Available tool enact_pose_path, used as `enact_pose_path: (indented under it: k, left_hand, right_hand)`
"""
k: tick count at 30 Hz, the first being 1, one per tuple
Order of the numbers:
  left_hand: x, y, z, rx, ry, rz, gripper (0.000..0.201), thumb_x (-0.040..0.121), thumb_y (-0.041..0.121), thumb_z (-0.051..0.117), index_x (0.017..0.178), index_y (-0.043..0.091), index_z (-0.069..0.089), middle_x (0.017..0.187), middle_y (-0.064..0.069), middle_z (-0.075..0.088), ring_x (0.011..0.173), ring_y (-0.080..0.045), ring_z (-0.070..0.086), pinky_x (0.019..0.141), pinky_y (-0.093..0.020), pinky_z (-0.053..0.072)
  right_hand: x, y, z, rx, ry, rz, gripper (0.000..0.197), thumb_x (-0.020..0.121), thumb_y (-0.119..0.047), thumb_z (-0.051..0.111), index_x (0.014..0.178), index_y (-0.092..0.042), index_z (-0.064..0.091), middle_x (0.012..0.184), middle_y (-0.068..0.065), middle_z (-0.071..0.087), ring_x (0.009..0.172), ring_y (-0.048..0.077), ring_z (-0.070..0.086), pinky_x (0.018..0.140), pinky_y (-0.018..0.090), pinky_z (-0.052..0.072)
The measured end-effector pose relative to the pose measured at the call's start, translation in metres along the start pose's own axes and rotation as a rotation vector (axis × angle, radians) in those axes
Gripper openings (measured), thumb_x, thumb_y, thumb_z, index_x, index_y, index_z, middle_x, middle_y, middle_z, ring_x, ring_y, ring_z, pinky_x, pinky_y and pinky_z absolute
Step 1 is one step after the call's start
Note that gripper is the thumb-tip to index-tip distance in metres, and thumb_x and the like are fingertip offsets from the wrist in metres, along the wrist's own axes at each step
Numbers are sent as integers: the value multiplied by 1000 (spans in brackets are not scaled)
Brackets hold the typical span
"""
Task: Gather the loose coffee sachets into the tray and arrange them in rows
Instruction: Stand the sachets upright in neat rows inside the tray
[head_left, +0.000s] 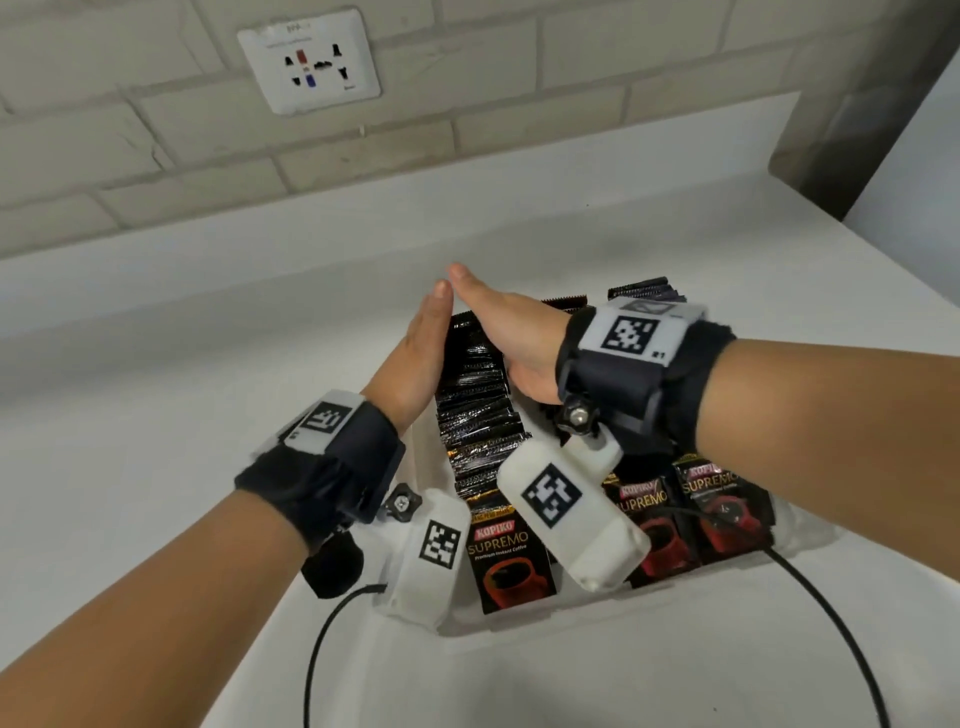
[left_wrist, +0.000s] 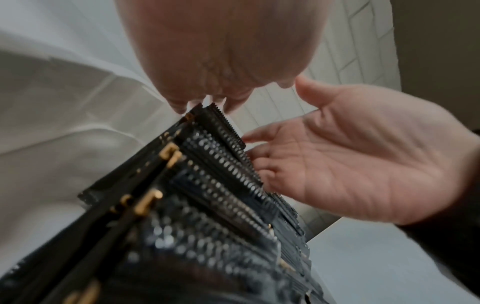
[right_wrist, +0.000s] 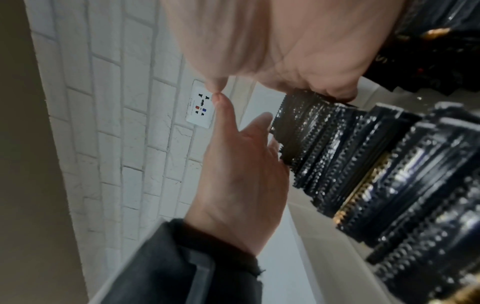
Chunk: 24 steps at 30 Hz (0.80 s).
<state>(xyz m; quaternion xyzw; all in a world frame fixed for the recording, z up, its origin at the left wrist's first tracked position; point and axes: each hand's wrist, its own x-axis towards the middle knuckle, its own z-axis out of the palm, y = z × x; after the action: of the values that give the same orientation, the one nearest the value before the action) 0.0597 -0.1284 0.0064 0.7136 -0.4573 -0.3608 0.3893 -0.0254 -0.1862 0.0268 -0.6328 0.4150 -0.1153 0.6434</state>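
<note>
Sachets (head_left: 475, 410) of glossy black foil with saw-toothed top edges stand on end in a tight row inside a shallow white tray (head_left: 524, 621), which sits on the smooth white desk (head_left: 171, 374). The left hand (head_left: 415, 364) lies flat and straight-fingered against the left flank of this row, and the right hand (head_left: 511, 332) presses its open palm against the right flank, so the row is squeezed between two flat hands whose fingertips meet at the far end. Neither hand curls round anything. From the left wrist view the crimped, dimpled seals of the sachets (left_wrist: 207, 185) fan out like the pages of a book, with gold lettering on their sides, and the right palm (left_wrist: 363, 160) rests against their edges. To the right in the tray stand two more rows (head_left: 691, 509), their front packets showing red cups and gold "Supremo" lettering; the front packet (head_left: 506, 561) of the squeezed row bears the same print. Behind the desk rises a wall of pale, rough brick tiles (head_left: 130, 130) with a white rectangular socket plate (head_left: 309, 60). Thin black cables (head_left: 836, 618) trail from the wrist straps across the desk.
</note>
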Motion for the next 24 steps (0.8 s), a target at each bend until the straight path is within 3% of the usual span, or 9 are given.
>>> enact_pose_path:
  k: [3,5,7,9,14,16,19,21,24]
  left_hand:
    - [0,-3,3,5,-9,0,63,95,51,5,147,22,24,153,1,27,139,-7,24,108,-14,16]
    - [-2,-2,4,-26,-9,-3,63,96,51,4,145,22,31,147,2,38,130,-3,37,101,-8,26]
    - [-7,2,6,-114,26,-33,64,96,51,6,140,20,39,132,5,49,103,6,51,98,-12,33]
    - [-10,4,9,-232,125,-77,65,97,51,9,140,11,38,118,7,47,77,16,47,93,-15,31]
    - [-21,9,13,-467,147,-149,69,97,50,7,140,2,32,142,-12,41,100,-4,44,88,-19,30]
    - [-23,9,14,-534,75,-156,71,97,52,6,136,2,38,127,-16,51,95,-6,56,78,-18,40]
    - [-17,6,13,-635,-5,-135,66,95,56,6,94,14,57,80,1,74,78,-9,70,83,-24,48]
    - [-16,7,13,-642,20,-123,66,94,58,7,85,15,55,76,4,72,75,-6,69,82,-26,52]
    - [-17,4,14,-618,20,-137,71,95,56,6,101,7,57,105,-3,67,94,-11,67,84,-29,49]
  right_hand:
    - [2,1,3,5,9,13,66,97,-50,21,139,-1,34,147,18,32,138,29,27,115,36,18]
    - [2,3,3,8,15,16,67,96,-51,21,140,-2,33,148,17,31,138,27,26,113,35,16]
    - [2,5,1,33,22,15,68,95,-54,22,142,-5,31,149,15,29,139,26,25,114,35,16]
    - [1,5,0,28,40,18,73,93,-58,21,145,-7,24,152,13,24,140,25,21,116,38,14]
    - [3,8,-3,78,64,23,76,91,-61,22,147,-9,16,154,11,17,142,25,17,116,39,15]
    - [2,10,-1,88,61,19,75,92,-60,22,146,-9,16,154,10,16,142,25,16,115,38,14]
    - [0,10,1,96,61,25,73,93,-59,22,147,-10,16,155,8,15,142,24,14,114,36,13]
    - [-1,9,0,87,55,41,73,92,-59,20,147,-11,14,155,9,14,142,26,15,113,37,15]
    - [-1,8,-1,96,43,41,73,92,-60,20,147,-12,13,155,9,12,142,27,14,113,39,15]
